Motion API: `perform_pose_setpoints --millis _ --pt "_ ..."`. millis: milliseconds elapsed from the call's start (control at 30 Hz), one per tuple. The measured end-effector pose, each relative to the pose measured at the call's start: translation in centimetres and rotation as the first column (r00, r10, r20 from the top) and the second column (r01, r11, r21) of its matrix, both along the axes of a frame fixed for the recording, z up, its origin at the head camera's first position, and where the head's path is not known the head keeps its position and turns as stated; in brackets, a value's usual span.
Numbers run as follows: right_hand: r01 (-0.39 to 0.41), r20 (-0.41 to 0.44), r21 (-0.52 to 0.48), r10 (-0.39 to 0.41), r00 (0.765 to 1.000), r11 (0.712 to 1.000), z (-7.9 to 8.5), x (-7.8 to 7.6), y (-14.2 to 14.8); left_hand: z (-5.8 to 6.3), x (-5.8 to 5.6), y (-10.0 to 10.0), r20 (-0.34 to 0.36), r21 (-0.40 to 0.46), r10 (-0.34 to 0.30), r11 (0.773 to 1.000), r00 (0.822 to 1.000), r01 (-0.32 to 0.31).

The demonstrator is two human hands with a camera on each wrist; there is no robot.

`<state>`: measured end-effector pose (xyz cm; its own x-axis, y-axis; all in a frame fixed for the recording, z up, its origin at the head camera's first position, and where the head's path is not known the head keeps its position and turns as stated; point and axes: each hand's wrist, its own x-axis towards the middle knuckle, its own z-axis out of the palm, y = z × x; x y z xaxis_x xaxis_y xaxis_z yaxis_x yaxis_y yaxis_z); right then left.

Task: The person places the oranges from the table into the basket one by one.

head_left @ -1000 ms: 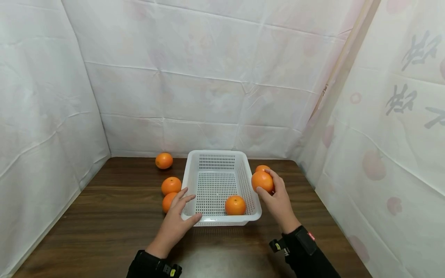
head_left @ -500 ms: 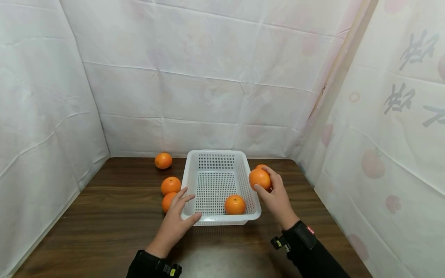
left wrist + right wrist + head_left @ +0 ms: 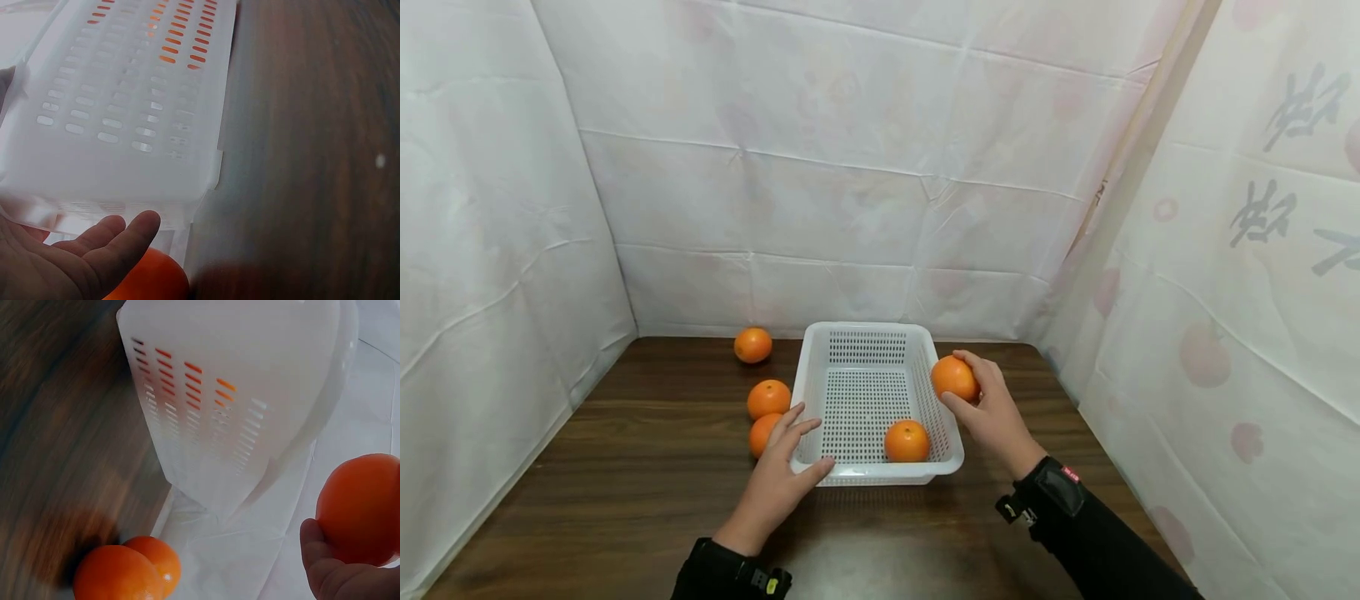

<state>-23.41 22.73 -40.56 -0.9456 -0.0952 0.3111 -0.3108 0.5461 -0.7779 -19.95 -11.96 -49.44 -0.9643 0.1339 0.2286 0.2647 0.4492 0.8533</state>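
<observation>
A white slotted plastic basket (image 3: 951, 454) stands on the table with one orange (image 3: 907, 441) in its near right corner. My right hand (image 3: 996, 412) grips another orange (image 3: 955, 379) between thumb and fingers, raised beside the basket's right rim; the right wrist view shows this held orange (image 3: 362, 509) up close. My left hand (image 3: 775, 479) is at the near left corner of the basket, fingers spread and thumb by the front rim. In the left wrist view, part of an orange (image 3: 153, 278) shows beyond the left fingers (image 3: 125, 250).
Along the basket's left side lie an orange at the back (image 3: 752, 345), a middle orange (image 3: 768, 399) and a nearer orange (image 3: 763, 435). Two more, a front orange (image 3: 115, 575) and one behind it (image 3: 159, 559), lie right of the basket. White curtains (image 3: 835, 208) enclose the wooden table (image 3: 625, 467).
My right hand has lifted the orange up and slightly left, toward the basket's right rim. The left hand and basket have stayed in place.
</observation>
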Motion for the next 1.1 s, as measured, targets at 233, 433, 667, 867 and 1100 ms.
perform_pose_setpoints --millis 233,433,667,867,1100 --pt "-0.019 0.018 0.027 0.018 1.0 0.999 1.4 -0.5 -0.2 0.3 -0.3 -0.3 -0.011 -0.018 0.001 1.0 1.0 -0.002" --pt "-0.022 -0.006 0.029 0.022 1.0 0.999 2.1 -0.6 -0.5 0.4 -0.4 -0.5 -0.027 -0.02 -0.003 1.0 1.0 0.003" --pt "-0.046 -0.025 0.039 0.047 0.999 0.998 2.1 -0.6 -0.9 0.2 -0.2 -0.6 -0.03 -0.019 -0.011 1.0 0.999 0.011" --pt "-0.058 -0.008 0.054 0.058 0.998 0.997 2.2 -0.5 -1.3 0.1 0.1 -0.5 -0.007 -0.009 0.001 1.0 1.0 -0.001" --pt "-0.038 0.004 0.099 0.038 0.999 0.994 1.4 -0.9 -1.4 0.1 0.2 -0.3 -0.032 0.001 -0.002 1.0 0.999 0.002"
